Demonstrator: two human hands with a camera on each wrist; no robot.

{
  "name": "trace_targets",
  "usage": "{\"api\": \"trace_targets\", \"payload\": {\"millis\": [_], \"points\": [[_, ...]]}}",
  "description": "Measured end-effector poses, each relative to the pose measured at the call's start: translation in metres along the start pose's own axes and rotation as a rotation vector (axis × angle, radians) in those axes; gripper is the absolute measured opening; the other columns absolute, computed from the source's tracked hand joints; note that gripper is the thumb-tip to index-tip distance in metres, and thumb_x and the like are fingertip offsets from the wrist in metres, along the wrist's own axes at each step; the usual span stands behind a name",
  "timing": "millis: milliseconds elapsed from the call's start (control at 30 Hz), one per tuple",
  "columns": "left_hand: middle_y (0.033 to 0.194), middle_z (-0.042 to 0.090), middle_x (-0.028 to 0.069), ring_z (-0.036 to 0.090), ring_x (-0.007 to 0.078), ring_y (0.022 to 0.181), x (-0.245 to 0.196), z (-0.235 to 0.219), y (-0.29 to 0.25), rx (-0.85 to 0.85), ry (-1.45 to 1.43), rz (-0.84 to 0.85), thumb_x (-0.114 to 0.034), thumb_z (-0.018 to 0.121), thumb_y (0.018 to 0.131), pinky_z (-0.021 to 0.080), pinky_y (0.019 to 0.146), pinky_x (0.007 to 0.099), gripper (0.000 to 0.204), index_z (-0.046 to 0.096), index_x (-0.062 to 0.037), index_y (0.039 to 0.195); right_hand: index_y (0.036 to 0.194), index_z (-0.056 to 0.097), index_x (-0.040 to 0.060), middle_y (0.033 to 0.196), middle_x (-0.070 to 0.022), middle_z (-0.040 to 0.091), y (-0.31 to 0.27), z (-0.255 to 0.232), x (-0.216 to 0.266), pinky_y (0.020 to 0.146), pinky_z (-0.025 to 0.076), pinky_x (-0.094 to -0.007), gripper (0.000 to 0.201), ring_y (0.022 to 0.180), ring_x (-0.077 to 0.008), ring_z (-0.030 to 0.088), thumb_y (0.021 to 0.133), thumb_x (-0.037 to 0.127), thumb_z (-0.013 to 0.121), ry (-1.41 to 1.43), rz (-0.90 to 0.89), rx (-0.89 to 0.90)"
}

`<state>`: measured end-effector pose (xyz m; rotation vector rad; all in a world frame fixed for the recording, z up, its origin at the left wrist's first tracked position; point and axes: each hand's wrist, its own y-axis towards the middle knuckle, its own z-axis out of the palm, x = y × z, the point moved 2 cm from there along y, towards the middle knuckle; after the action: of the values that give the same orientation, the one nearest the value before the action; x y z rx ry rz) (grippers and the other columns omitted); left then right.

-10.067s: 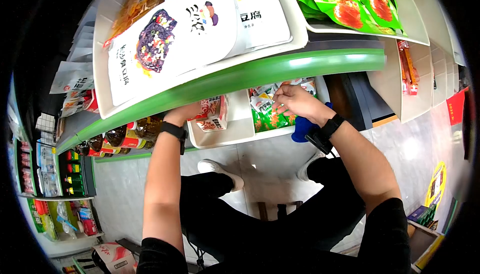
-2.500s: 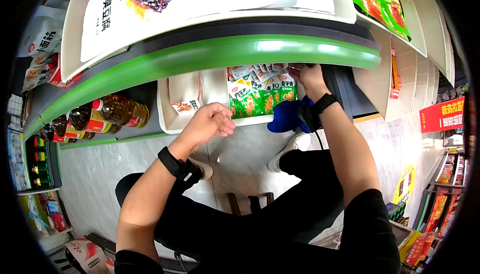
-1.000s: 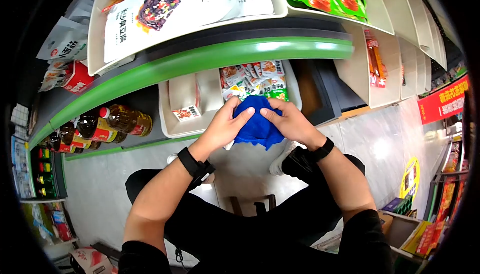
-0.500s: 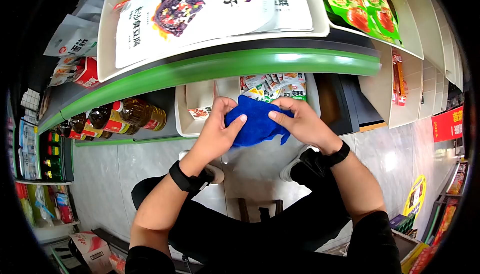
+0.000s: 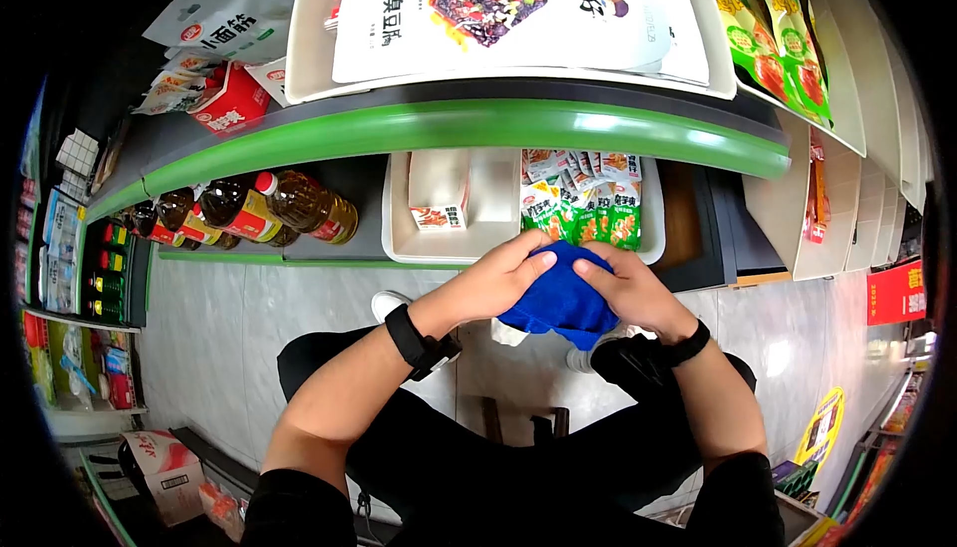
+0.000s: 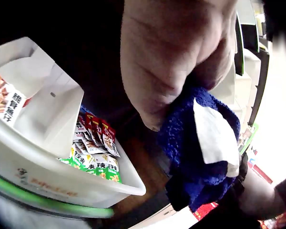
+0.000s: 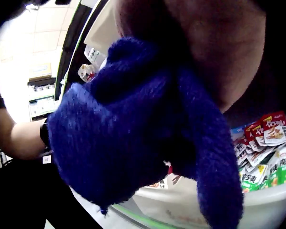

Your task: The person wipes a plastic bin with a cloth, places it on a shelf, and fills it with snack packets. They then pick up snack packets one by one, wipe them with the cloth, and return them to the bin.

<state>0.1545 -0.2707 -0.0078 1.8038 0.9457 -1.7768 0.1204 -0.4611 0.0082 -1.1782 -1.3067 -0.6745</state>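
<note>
Both hands, left hand and right hand, clamp the blue cloth together just before the tray; risk: a loose corner may snag the green packets, tipping them out

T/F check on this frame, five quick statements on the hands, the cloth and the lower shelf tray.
1. Both hands hold the blue cloth. True: left hand and right hand both grip it.
2. The cloth lies inside the white tray. False: it is held in front of the tray, above the floor.
3. The green snack packets sit in the tray's right part. True.
4. The oil bottles stand to the right of the tray. False: they lie to its left.
5. The white carton is in the left hand. False: it sits in the tray, untouched.
</note>
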Motion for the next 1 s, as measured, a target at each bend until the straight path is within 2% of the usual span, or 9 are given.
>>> {"api": "trace_targets", "payload": {"millis": [167,300,400,500,600,667,767,900,1000], "points": [[0.116,0.055,0.0062,0.052,0.0123,0.106,-0.004,-0.001,0.014,0.135,-0.284,-0.015,-0.001,0.043,0.097,0.041,0.094,0.0267,0.036,0.042,-0.0024,0.133,0.118,0.055,-0.0038,0.100,-0.0071,0.063,-0.014,-0.021,-0.003,0.083,0.045,-0.0263,0.031,0.089,-0.0105,0.055,0.097,0.020,0.053,0.087,0.043,-0.071],[0.115,0.059,0.0084,0.056,0.0151,0.106,0.002,-0.006,0.044,0.046,-0.175,-0.038,0.012,0.040,0.083,0.043,0.091,0.0271,0.041,0.052,-0.0004,0.121,0.115,0.056,-0.0065,0.091,-0.0105,0.066,-0.029,-0.046,0.001,0.076,0.048,-0.0292,0.034,0.082,-0.0134,0.058,0.096,0.021,0.054,-0.088,0.057,-0.204],[0.106,0.061,0.0090,0.059,0.0153,0.095,0.010,-0.002,0.078,-0.151,-0.006,-0.086,0.009,0.041,0.084,0.046,0.081,0.0271,0.030,0.056,0.0001,0.108,0.101,0.059,-0.0074,0.074,-0.0145,0.064,-0.043,-0.060,0.004,0.064,0.048,-0.0330,0.033,0.066,-0.0169,0.059,0.094,0.025,0.057,-0.146,0.066,-0.303],[0.096,0.066,0.0155,0.064,0.0235,0.090,0.031,0.002,0.120,-0.231,0.205,-0.017,-0.001,0.049,0.085,0.049,0.081,0.0320,0.019,0.058,0.0029,0.102,0.091,0.061,-0.0051,0.067,-0.0188,0.061,-0.057,-0.074,-0.010,0.059,0.047,-0.0353,0.034,0.059,-0.0235,0.059,0.093,0.028,0.059,-0.240,0.017,-0.375],[0.100,0.062,0.0100,0.060,0.0168,0.090,0.067,-0.001,0.168,-0.249,0.351,0.050,-0.003,0.051,0.085,0.047,0.078,0.0274,0.020,0.057,0.0024,0.104,0.092,0.063,-0.0025,0.074,-0.0217,0.063,-0.071,-0.081,-0.020,0.062,0.048,-0.0386,0.032,0.067,-0.0339,0.063,0.091,0.030,0.059,-0.299,0.026,-0.404],[0.099,0.063,0.0136,0.061,0.0227,0.091,0.081,0.002,0.188,-0.319,0.435,0.080,-0.004,0.053,0.085,0.047,0.080,0.0308,0.022,0.057,0.0034,0.105,0.094,0.064,-0.0002,0.077,-0.0237,0.063,-0.079,-0.084,-0.023,0.065,0.049,-0.0424,0.033,0.075,-0.0389,0.063,0.091,0.032,0.059,-0.318,0.005,-0.414],[0.102,0.064,0.0195,0.062,0.0332,0.095,0.081,0.011,0.210,-0.353,0.559,0.058,-0.010,0.056,0.085,0.048,0.083,0.0381,0.027,0.059,0.0013,0.109,0.090,0.063,0.0006,0.078,-0.0243,0.063,-0.089,-0.089,-0.031,0.066,0.049,-0.0456,0.033,0.075,-0.0418,0.061,0.090,0.034,0.058,-0.415,-0.006,-0.433],[0.105,0.063,0.0253,0.060,0.0395,0.099,0.079,0.029,0.238,-0.402,0.832,0.081,-0.014,0.054,0.083,0.046,0.086,0.0433,0.031,0.059,-0.0050,0.113,0.084,0.061,0.0014,0.073,-0.0238,0.062,-0.093,-0.093,-0.029,0.065,0.049,-0.0471,0.033,0.070,-0.0416,0.061,0.090,0.033,0.058,-0.441,-0.004,-0.426],[0.106,0.063,0.0244,0.061,0.0393,0.097,0.090,0.035,0.252,-0.414,0.945,-0.037,-0.015,0.053,0.082,0.046,0.087,0.0438,0.034,0.060,-0.0063,0.114,0.084,0.061,0.0020,0.071,-0.0237,0.062,-0.091,-0.096,-0.027,0.064,0.049,-0.0477,0.032,0.069,-0.0418,0.061,0.090,0.033,0.058,-0.432,-0.023,-0.430]]}}
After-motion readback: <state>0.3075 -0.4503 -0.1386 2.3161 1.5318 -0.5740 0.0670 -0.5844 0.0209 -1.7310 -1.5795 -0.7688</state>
